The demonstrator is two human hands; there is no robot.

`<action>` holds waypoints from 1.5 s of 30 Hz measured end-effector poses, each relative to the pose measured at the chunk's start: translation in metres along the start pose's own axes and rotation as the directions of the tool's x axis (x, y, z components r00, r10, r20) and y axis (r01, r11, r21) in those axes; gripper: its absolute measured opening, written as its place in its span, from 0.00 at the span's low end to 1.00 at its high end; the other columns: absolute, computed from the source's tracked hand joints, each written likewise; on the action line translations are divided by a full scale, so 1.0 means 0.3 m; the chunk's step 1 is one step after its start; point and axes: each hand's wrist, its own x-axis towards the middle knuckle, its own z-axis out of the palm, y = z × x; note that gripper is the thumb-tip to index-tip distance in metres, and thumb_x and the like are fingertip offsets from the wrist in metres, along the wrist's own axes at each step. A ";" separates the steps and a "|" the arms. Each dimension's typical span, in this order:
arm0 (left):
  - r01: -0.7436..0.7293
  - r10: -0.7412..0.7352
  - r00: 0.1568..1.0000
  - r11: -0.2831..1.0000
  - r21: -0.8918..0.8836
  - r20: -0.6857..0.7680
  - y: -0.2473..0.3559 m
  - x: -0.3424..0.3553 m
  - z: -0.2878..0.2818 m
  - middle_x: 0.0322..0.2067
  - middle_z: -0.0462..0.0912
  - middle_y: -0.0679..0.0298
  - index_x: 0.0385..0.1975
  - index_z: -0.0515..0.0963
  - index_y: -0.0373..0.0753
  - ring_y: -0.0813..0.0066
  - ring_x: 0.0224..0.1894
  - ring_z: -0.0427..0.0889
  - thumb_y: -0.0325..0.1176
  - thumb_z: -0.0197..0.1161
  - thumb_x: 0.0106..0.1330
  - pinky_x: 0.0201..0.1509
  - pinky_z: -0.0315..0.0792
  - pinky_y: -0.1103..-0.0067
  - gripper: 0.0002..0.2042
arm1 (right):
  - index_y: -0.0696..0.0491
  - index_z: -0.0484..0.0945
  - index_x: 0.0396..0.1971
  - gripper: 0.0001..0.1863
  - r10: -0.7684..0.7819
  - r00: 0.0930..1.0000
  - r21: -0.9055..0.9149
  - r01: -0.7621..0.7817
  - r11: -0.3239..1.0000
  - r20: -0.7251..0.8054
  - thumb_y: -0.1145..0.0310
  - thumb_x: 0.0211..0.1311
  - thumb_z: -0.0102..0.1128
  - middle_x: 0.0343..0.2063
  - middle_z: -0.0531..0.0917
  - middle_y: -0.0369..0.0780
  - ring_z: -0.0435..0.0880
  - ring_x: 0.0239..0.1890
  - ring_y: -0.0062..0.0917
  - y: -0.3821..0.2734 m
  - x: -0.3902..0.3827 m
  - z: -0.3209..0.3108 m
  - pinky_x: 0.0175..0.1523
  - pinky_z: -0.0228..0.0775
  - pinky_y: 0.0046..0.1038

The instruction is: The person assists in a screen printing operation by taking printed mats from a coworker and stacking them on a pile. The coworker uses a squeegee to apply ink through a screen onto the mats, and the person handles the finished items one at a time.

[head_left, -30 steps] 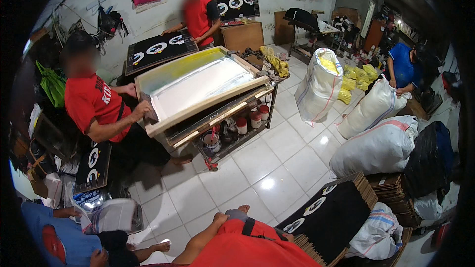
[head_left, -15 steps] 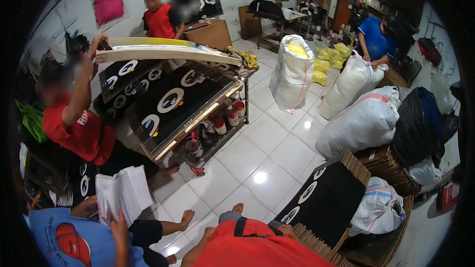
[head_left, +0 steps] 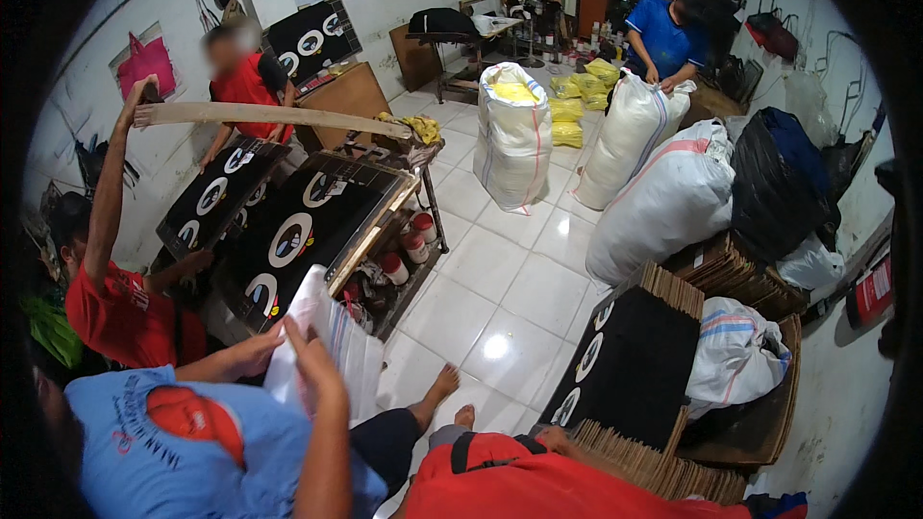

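My red shirt point(head_left: 538, 485) with a black strap fills the lower edge. My left hand is not in view. A patch of bare skin point(head_left: 555, 438) shows at the shirt's right side, against a stack of black printed sheets and brown boards point(head_left: 625, 375). Whether it belongs to my right hand or arm, and any fingers, cannot be made out. Close on my left, a person in a light blue shirt point(head_left: 144, 452) holds a folded white woven sack point(head_left: 336, 351) in both hands.
Left, a person in red point(head_left: 120, 312) raises a wooden frame point(head_left: 279, 115) over a table of black printed panels point(head_left: 308, 221). Another in red point(head_left: 245, 86) stands behind. Tall white sacks point(head_left: 514, 139) stand ahead; a person in blue point(head_left: 663, 34) handles one. Tiled floor point(head_left: 490, 288) lies between.
My view has shifted, so the room sits further left. The person in light blue has come nearer with the sack. The wooden frame is tipped more edge-on. The other person in red now leans over a panel.
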 end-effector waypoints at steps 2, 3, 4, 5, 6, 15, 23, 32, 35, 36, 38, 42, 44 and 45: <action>0.012 -0.011 0.994 1.000 -0.008 0.109 0.029 0.156 0.086 0.53 0.65 0.60 0.60 0.56 0.40 0.68 0.55 0.65 0.38 0.46 0.66 0.58 0.57 0.67 0.23 | 0.53 0.82 0.24 0.11 -0.028 1.000 0.008 0.028 1.000 -0.003 0.62 0.48 0.55 0.24 0.83 0.41 0.81 0.27 0.25 -0.073 -0.029 -0.034 0.34 0.73 0.28; 0.031 -0.028 0.984 0.999 -0.012 0.174 0.023 0.221 0.123 0.52 0.66 0.60 0.59 0.57 0.40 0.68 0.54 0.65 0.37 0.47 0.66 0.57 0.58 0.68 0.22 | 0.54 0.82 0.24 0.11 -0.008 1.000 -0.003 0.008 1.000 -0.008 0.63 0.48 0.55 0.24 0.83 0.41 0.81 0.26 0.24 -0.107 -0.045 -0.048 0.34 0.73 0.28; 0.055 -0.073 0.977 0.994 0.090 0.202 0.011 0.282 0.150 0.51 0.67 0.60 0.58 0.57 0.39 0.68 0.52 0.66 0.37 0.47 0.65 0.55 0.58 0.68 0.22 | 0.53 0.82 0.24 0.11 -0.008 1.000 0.035 0.008 0.999 -0.009 0.63 0.47 0.56 0.24 0.83 0.40 0.81 0.26 0.24 -0.135 -0.058 -0.060 0.33 0.73 0.28; 0.074 -0.104 0.970 0.988 0.136 0.220 -0.012 0.317 0.177 0.50 0.67 0.60 0.57 0.58 0.39 0.68 0.51 0.66 0.37 0.48 0.65 0.53 0.59 0.68 0.21 | 0.53 0.82 0.24 0.11 0.026 1.000 0.057 -0.025 0.998 -0.013 0.62 0.47 0.56 0.24 0.83 0.40 0.81 0.26 0.24 -0.155 -0.069 -0.067 0.33 0.73 0.27; 0.087 -0.117 0.968 0.986 0.140 0.223 -0.034 0.347 0.202 0.49 0.68 0.60 0.56 0.59 0.39 0.68 0.50 0.67 0.37 0.48 0.65 0.52 0.59 0.69 0.21 | 0.53 0.82 0.24 0.11 0.060 0.998 0.078 -0.058 0.995 -0.019 0.62 0.46 0.57 0.24 0.83 0.39 0.81 0.26 0.23 -0.167 -0.072 -0.072 0.33 0.73 0.27; 0.311 -0.296 0.906 0.951 0.000 0.302 -0.464 0.184 0.391 0.39 0.73 0.60 0.48 0.67 0.38 0.70 0.37 0.72 0.35 0.52 0.62 0.38 0.64 0.72 0.15 | 0.50 0.82 0.25 0.11 0.015 0.993 -0.153 0.003 0.988 0.115 0.60 0.43 0.60 0.26 0.83 0.39 0.81 0.29 0.27 -0.111 -0.003 -0.017 0.36 0.72 0.28; 0.729 -0.602 0.556 0.684 0.010 0.573 -1.124 -0.512 0.650 0.30 0.78 0.60 0.40 0.74 0.37 0.72 0.27 0.77 0.33 0.56 0.60 0.25 0.68 0.74 0.11 | 0.46 0.81 0.29 0.10 -0.220 0.968 -0.112 0.233 0.966 0.119 0.62 0.50 0.54 0.28 0.82 0.37 0.80 0.30 0.27 -0.036 -0.105 -0.093 0.35 0.71 0.29; 0.649 -0.534 0.750 0.482 -0.588 0.390 -1.119 -0.314 0.449 0.19 0.74 0.65 0.28 0.76 0.38 0.78 0.20 0.71 0.32 0.55 0.57 0.19 0.65 0.80 0.06 | 0.55 0.79 0.28 0.08 -0.197 0.972 -0.072 0.208 0.976 0.131 0.68 0.54 0.52 0.27 0.81 0.39 0.79 0.28 0.24 -0.057 -0.175 -0.158 0.33 0.71 0.23; 0.525 -0.683 0.717 0.398 -0.752 0.139 -1.023 -0.093 0.317 0.21 0.72 0.66 0.21 0.71 0.40 0.80 0.17 0.66 0.33 0.61 0.52 0.16 0.55 0.81 0.07 | 0.57 0.78 0.28 0.08 -0.024 0.988 0.236 -0.012 0.972 0.151 0.69 0.55 0.52 0.27 0.81 0.39 0.79 0.28 0.23 -0.178 -0.174 -0.179 0.32 0.71 0.21; 0.565 -0.733 0.680 0.523 -0.638 0.001 -0.999 -0.043 0.292 0.25 0.73 0.65 0.23 0.72 0.38 0.77 0.22 0.69 0.33 0.63 0.50 0.22 0.60 0.77 0.08 | 0.59 0.77 0.26 0.07 0.176 0.963 0.429 -0.248 0.868 0.202 0.72 0.55 0.53 0.25 0.81 0.41 0.79 0.26 0.24 -0.241 -0.164 -0.179 0.31 0.71 0.22; 0.479 -0.755 0.635 0.553 -0.682 -0.166 -0.961 0.019 0.280 0.22 0.70 0.67 0.29 0.76 0.33 0.76 0.24 0.67 0.29 0.61 0.48 0.25 0.62 0.76 0.09 | 0.61 0.77 0.24 0.04 0.108 0.976 0.455 -0.184 0.871 0.189 0.76 0.51 0.55 0.20 0.80 0.43 0.78 0.22 0.25 -0.405 -0.116 -0.171 0.28 0.71 0.24; 0.399 -0.796 0.597 0.404 -0.823 -0.102 -0.942 -0.028 0.240 0.24 0.73 0.63 0.25 0.74 0.33 0.75 0.27 0.72 0.29 0.63 0.49 0.27 0.64 0.75 0.08 | 0.60 0.76 0.28 0.04 -0.080 0.981 0.588 -0.040 0.808 0.176 0.77 0.52 0.55 0.23 0.79 0.40 0.78 0.24 0.23 -0.791 -0.056 -0.103 0.30 0.71 0.23; 0.609 -0.888 0.459 0.333 -0.720 -0.022 -0.932 -0.103 0.172 0.23 0.74 0.61 0.29 0.75 0.33 0.75 0.23 0.73 0.30 0.63 0.51 0.23 0.64 0.79 0.09 | 0.60 0.76 0.29 0.05 -0.136 0.975 0.636 -0.009 0.771 0.178 0.76 0.52 0.57 0.23 0.79 0.40 0.79 0.25 0.23 -1.001 -0.028 -0.053 0.31 0.72 0.23; 0.585 -0.875 0.485 0.318 -0.746 0.008 -0.919 -0.140 0.134 0.21 0.73 0.62 0.28 0.75 0.34 0.75 0.21 0.72 0.30 0.63 0.51 0.21 0.64 0.81 0.08 | 0.60 0.76 0.32 0.07 -0.163 0.963 0.662 -0.020 0.750 0.214 0.74 0.53 0.58 0.26 0.80 0.40 0.79 0.28 0.24 -1.106 -0.010 -0.033 0.33 0.72 0.24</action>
